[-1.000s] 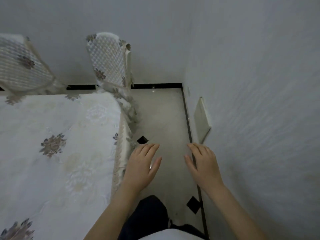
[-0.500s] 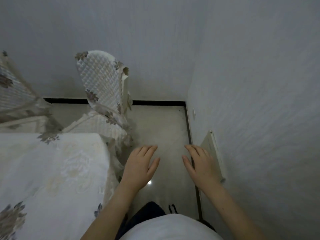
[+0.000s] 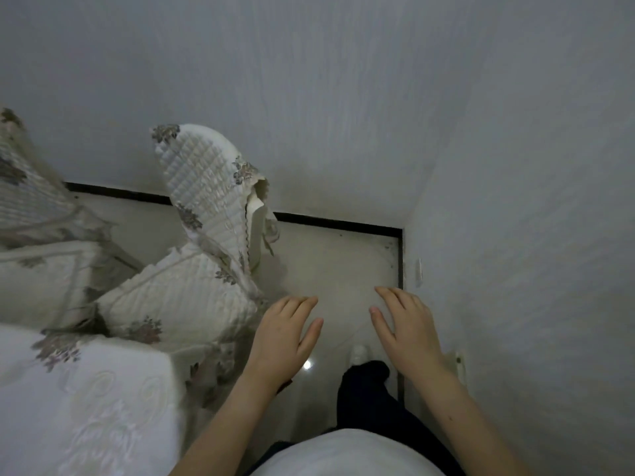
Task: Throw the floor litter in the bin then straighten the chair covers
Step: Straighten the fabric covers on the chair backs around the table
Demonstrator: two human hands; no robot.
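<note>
A chair with a quilted cream flowered cover (image 3: 206,187) stands left of centre, its back cover rumpled and gaping at the right edge, its seat cover (image 3: 178,297) tucked against the table. A second covered chair (image 3: 31,201) is at the far left edge. My left hand (image 3: 285,341) hovers open just right of the seat's corner, holding nothing. My right hand (image 3: 405,328) is open over the floor near the right wall, also holding nothing. No litter and no bin are in view.
A table with a white flowered cloth (image 3: 86,407) fills the lower left. Pale floor tiles (image 3: 336,266) form a narrow strip between the chair and the grey wall (image 3: 515,235) on the right. A dark skirting line runs along the far wall. My dark-trousered leg (image 3: 367,393) is below.
The view has advanced toward the corner: the chair looks nearer and its seat shows. The black floor squares and wall panel have slipped out of sight. Both hands stay open, held forward.
</note>
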